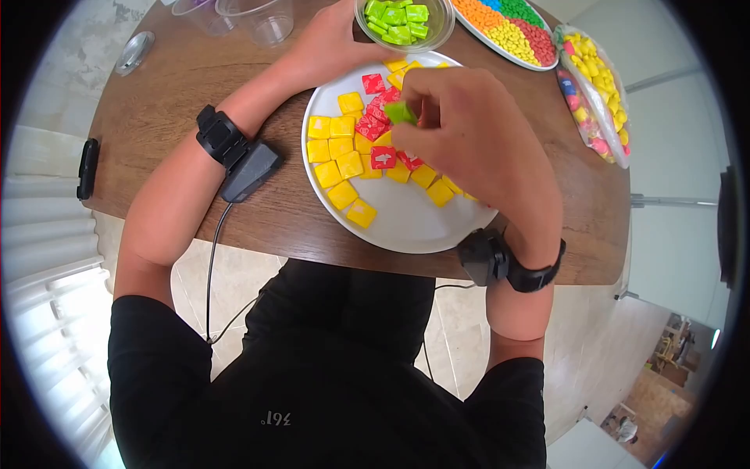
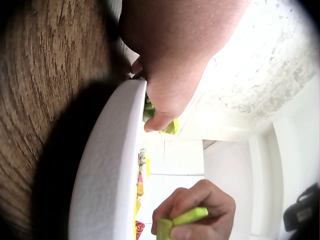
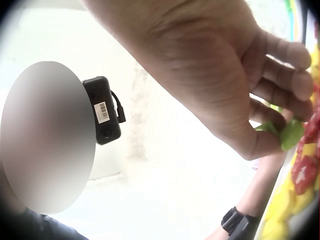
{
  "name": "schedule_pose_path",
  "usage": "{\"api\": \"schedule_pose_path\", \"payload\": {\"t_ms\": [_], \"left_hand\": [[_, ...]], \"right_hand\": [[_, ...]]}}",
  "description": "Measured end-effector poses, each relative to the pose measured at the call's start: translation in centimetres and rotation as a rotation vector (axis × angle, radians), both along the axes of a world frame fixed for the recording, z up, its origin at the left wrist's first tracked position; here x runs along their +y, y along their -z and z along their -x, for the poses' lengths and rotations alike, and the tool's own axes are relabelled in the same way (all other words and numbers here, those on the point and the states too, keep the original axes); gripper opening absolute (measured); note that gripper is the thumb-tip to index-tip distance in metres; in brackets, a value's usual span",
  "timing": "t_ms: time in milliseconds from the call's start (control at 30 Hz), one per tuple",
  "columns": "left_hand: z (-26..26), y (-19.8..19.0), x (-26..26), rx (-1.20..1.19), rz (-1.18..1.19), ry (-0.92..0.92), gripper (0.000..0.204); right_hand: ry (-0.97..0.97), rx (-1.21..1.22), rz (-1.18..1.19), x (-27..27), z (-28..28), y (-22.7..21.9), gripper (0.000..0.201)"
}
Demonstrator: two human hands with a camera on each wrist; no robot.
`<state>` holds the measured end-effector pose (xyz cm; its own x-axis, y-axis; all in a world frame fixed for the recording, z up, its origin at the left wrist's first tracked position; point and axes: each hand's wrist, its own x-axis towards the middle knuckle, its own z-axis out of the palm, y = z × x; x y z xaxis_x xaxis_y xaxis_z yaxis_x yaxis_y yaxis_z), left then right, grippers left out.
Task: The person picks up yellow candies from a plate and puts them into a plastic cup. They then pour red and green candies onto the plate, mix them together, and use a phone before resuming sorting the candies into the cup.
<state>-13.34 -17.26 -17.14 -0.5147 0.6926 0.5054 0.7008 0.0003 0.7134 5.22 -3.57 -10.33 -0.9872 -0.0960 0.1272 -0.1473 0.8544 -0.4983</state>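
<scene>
My right hand (image 1: 488, 133) is over the white plate (image 1: 414, 230), pinching green wrapped candies (image 1: 400, 112) between thumb and fingers. Two green pieces show at its fingertips in the left wrist view, one of them a green candy (image 2: 190, 216) sticking out sideways. Beyond the plate's far edge, my left hand (image 1: 332, 47) holds a clear plastic cup (image 1: 441, 39) of green candies (image 1: 398, 22), its thumb along the near side. Yellow candies (image 1: 341, 147) lie in rows on the plate's left and lower part. Red candies (image 1: 373, 125) sit among them, partly hidden by the right hand.
Two clear empty cups (image 1: 269, 23) stand at the back left, near a round clear lid (image 1: 135, 53). At the back right are a plate of sorted coloured candies (image 1: 512, 39) and a bag of candies (image 1: 598, 86). A black cable (image 1: 209, 273) hangs from the left wrist camera.
</scene>
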Motion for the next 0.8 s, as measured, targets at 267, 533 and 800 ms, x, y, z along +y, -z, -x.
{"api": "schedule_pose_path", "payload": {"t_ms": [267,533,800], "left_hand": [[1.3,2.0,-0.4,-0.004,0.002,0.009,0.075],[1.0,1.6,-0.6,-0.062,0.038,0.006,0.077],[0.6,1.4,-0.4,0.036,0.016,-0.03,0.082]], "right_hand": [[0.061,0.151,0.037,0.8,1.5,0.9,0.027],[0.12,-0.028,0.774,0.6,2.4,0.1,0.029],[0.135,-0.069,1.103,0.8,2.4,-0.2,0.032]]}}
